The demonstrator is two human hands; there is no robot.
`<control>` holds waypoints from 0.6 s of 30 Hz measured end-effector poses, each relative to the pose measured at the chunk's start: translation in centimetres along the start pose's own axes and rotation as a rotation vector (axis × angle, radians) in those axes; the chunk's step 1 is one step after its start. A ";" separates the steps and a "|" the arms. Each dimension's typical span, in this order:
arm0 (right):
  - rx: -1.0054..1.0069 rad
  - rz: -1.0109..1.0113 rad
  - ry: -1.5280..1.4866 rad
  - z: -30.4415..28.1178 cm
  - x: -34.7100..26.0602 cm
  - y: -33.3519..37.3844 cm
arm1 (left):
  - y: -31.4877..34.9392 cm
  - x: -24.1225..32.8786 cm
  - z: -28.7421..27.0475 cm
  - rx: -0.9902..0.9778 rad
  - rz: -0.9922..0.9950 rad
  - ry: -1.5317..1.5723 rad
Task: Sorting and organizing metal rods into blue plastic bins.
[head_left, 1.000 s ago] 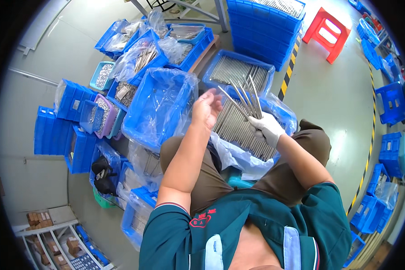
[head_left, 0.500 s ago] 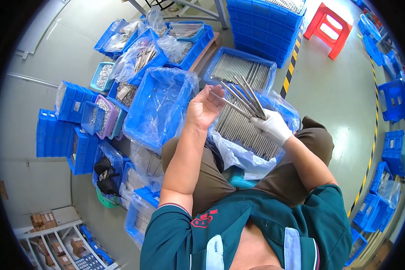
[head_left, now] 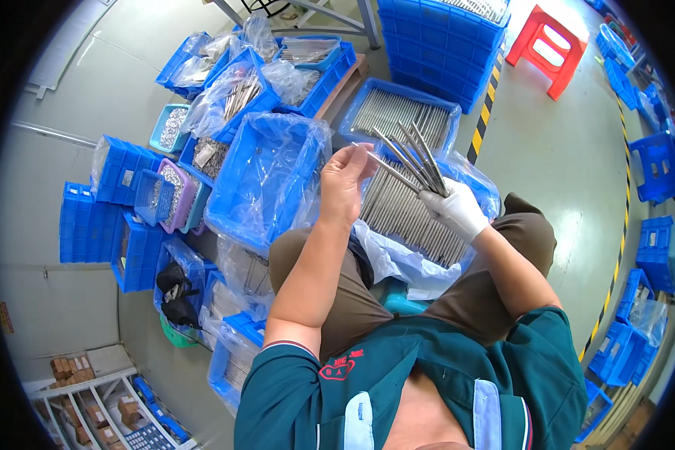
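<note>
My gloved right hand (head_left: 456,210) is closed around a fanned bundle of slim metal rods (head_left: 417,161), held above a blue crate (head_left: 490,196). One rod of the bundle slants away from the others toward my bare left hand (head_left: 343,182). The thumb and fingers of that hand are pinched together at this rod's tip. Below the bundle, many similar metal rods (head_left: 397,217) lie side by side in the plastic-lined crate between my knees. Exactly how the left fingertips sit on the rod is partly hidden.
Left of my hands stands a blue crate (head_left: 236,180) lined with clear plastic. Farther ahead, another crate (head_left: 454,127) holds rows of rods, with stacked blue crates (head_left: 435,56) behind it. A red stool (head_left: 547,51) stands at far right, past striped floor tape (head_left: 487,105).
My left hand's fingers, spread half a second ago, have closed together at the tip of the slanting rod. The right hand with its bundle has barely moved.
</note>
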State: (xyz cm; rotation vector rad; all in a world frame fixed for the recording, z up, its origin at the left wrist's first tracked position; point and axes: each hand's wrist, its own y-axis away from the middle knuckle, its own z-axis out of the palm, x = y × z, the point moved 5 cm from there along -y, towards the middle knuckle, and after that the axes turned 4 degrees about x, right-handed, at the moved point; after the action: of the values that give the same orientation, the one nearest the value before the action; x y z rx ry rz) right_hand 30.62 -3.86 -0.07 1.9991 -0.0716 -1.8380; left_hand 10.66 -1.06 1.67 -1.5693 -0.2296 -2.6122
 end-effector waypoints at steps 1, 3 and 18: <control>0.001 -0.003 -0.001 0.0 -0.1 -0.2 | 0.0 -0.1 -0.1 -0.002 -0.002 -0.010; -0.019 -0.041 0.028 -0.1 -0.1 -0.2 | -0.1 -0.2 0.1 -0.008 -0.010 -0.022; -0.005 -0.029 0.152 -0.4 -0.1 0.7 | -1.3 2.8 -0.4 0.074 0.111 -0.103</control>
State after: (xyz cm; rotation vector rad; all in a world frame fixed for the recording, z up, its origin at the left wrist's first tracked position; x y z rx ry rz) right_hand 31.17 -4.32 0.26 2.1391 0.0063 -1.6956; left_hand 8.81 0.13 3.84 -1.6444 -0.2358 -2.4150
